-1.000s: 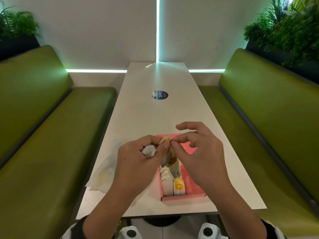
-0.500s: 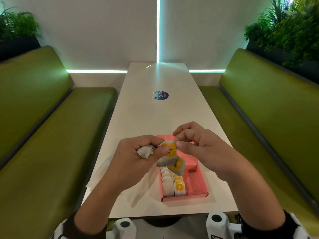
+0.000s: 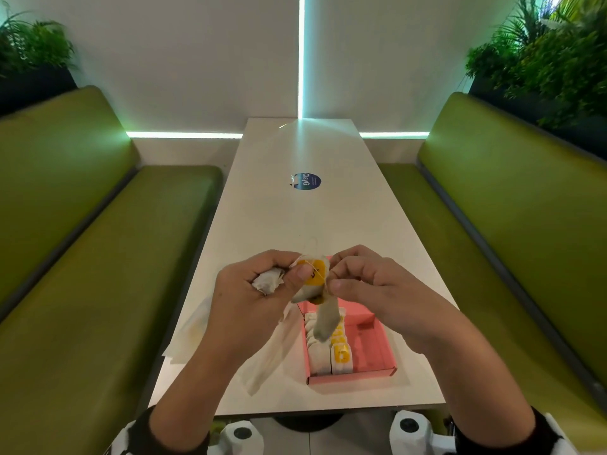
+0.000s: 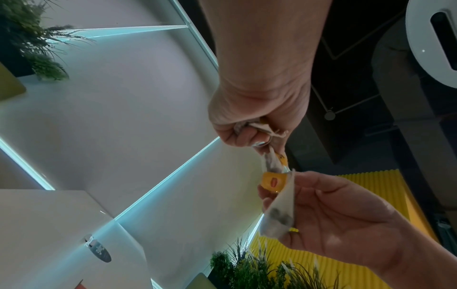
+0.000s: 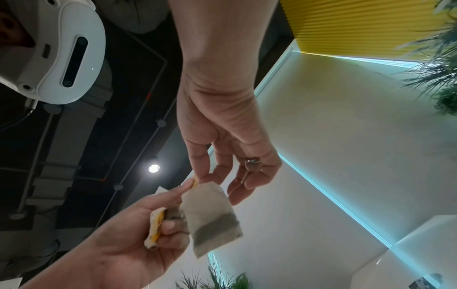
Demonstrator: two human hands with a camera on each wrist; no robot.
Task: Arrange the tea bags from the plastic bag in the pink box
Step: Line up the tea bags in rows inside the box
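Note:
My left hand (image 3: pixel 295 274) grips a crumpled bunch of tea bags (image 3: pixel 267 280), its thumb pressing a yellow tag (image 3: pixel 317 274). My right hand (image 3: pixel 331 280) pinches the top of one tea bag (image 3: pixel 325 323), which hangs down over the pink box (image 3: pixel 354 377). The box lies open on the table, with a row of tea bags (image 3: pixel 328 353) along its left side. In the right wrist view my right hand (image 5: pixel 205 176) pinches the hanging tea bag (image 5: pixel 212 215) between thumb and forefinger. In the left wrist view my left hand (image 4: pixel 249 135) is closed round the bunch.
The clear plastic bag (image 3: pixel 193 330) lies flat on the white table (image 3: pixel 295 224) left of the box, near the left edge. A round blue sticker (image 3: pixel 306 181) marks the table's middle. Green benches (image 3: pixel 98 257) run along both sides.
Both hands have lifted a little away from the box. One tea bag has come clear of the bunch and now dangles between the hands above the box.

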